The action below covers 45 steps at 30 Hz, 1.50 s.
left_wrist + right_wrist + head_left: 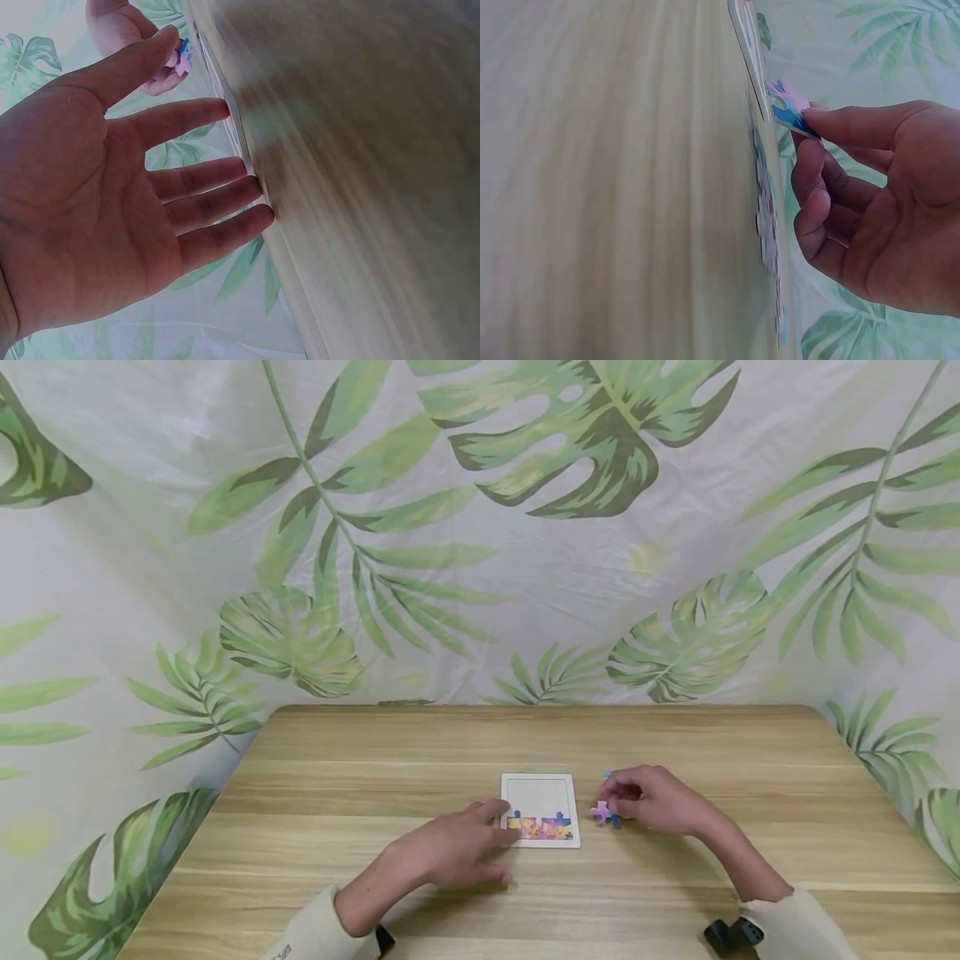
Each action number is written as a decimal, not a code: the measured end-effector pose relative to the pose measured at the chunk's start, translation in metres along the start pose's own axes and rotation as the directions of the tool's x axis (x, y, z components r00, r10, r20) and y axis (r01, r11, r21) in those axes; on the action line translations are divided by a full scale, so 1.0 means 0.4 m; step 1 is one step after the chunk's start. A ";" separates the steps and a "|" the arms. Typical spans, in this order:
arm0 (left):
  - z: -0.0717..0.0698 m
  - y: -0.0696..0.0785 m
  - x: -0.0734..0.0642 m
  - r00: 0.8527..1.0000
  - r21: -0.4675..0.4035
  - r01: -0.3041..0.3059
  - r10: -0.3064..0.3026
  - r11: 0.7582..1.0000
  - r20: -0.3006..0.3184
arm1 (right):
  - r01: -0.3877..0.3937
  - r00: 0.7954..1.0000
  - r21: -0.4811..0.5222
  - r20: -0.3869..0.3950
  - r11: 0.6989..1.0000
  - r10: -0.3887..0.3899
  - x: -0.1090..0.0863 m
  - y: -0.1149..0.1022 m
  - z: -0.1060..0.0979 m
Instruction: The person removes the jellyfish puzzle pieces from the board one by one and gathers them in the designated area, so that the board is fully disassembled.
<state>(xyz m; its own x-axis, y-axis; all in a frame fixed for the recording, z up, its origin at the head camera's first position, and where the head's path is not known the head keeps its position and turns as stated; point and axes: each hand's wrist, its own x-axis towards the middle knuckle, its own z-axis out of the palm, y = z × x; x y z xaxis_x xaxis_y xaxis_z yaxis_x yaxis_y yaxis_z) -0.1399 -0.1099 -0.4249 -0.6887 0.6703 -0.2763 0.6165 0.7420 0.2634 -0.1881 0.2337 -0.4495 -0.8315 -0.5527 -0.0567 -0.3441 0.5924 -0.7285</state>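
Observation:
A white-framed jigsaw board (542, 794) lies on the table, its lower rows filled with yellow, pink and blue pieces. My left hand (459, 850), fingers straight and spread, rests with its fingertips at the board's left side. To the right of the board, my right hand (663, 802) pinches a pink and blue jigsaw piece (790, 112) between thumb and finger, raised off the tabletop in the right wrist view. Behind the left hand, the left wrist view also catches that piece (184, 58). Loose pieces (766, 214) lie flat near the right hand, mostly covered by it from above.
The wooden table (360, 777) ends at a back edge, where a leaf-printed cloth (450, 568) hangs behind it. A black device (733, 937) sits at the right wrist, by the cream sleeve (798, 927).

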 end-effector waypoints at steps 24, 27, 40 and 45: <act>0.002 -0.001 0.001 1.000 0.020 -0.002 0.002 1.000 -0.003 | -0.059 0.997 0.031 -0.048 0.998 0.061 -0.102 0.069 -0.061; 0.002 -0.001 0.002 1.000 0.015 -0.003 0.003 1.000 -0.004 | -0.067 0.996 0.029 -0.055 0.997 0.069 -0.113 0.077 -0.068; 0.004 -0.001 0.000 1.000 0.004 -0.006 0.006 1.000 -0.003 | -0.083 0.995 0.036 -0.048 0.996 0.084 -0.163 0.125 -0.103; 0.003 -0.002 0.000 1.000 0.011 0.007 -0.007 1.000 0.003 | -0.088 0.995 0.030 -0.041 0.996 0.089 -0.163 0.130 -0.110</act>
<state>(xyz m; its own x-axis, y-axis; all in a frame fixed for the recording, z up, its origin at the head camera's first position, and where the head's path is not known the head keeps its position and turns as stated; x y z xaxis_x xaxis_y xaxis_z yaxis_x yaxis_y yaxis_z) -0.1398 -0.1105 -0.4260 -0.6921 0.6648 -0.2811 0.6155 0.7470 0.2513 -0.1711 0.3263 -0.4536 -0.8759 -0.4734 -0.0930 -0.2568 0.6206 -0.7408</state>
